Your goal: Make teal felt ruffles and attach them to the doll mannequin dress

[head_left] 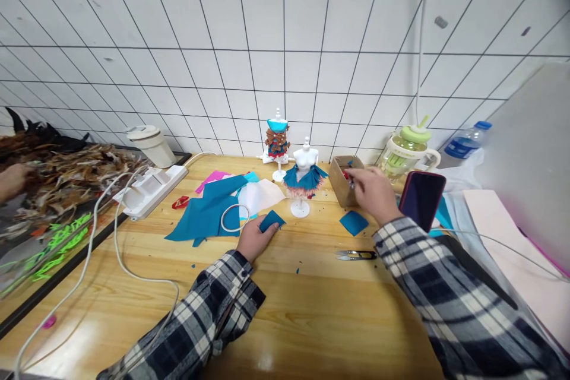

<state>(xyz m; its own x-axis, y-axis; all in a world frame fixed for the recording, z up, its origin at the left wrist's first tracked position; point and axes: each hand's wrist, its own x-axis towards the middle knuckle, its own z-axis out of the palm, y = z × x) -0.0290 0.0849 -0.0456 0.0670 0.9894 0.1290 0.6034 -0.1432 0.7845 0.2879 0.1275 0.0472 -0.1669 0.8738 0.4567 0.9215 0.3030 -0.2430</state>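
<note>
My left hand (255,240) rests low over the table, closed on a small blue fabric piece (272,221). My right hand (374,190) is at the top of a small cardboard box (342,189), its fingers drawn together over the opening; what they pinch, if anything, is too small to make out. A second blue fabric square (354,222) lies just below that hand, with thread snips (356,255) nearer me. Between my hands stands a white mini dress form (306,160) wearing a blue and pink skirt (305,179). Another form (278,145) behind it wears a turquoise and brown outfit.
Blue and white fabric sheets (207,211) lie left of centre under a white ring (222,219). A power strip (151,193) with loose cables and a white cup (154,145) stand left. A phone (422,200) and a lidded jug (407,154) are right. Another person's hand (13,183) touches feathers far left.
</note>
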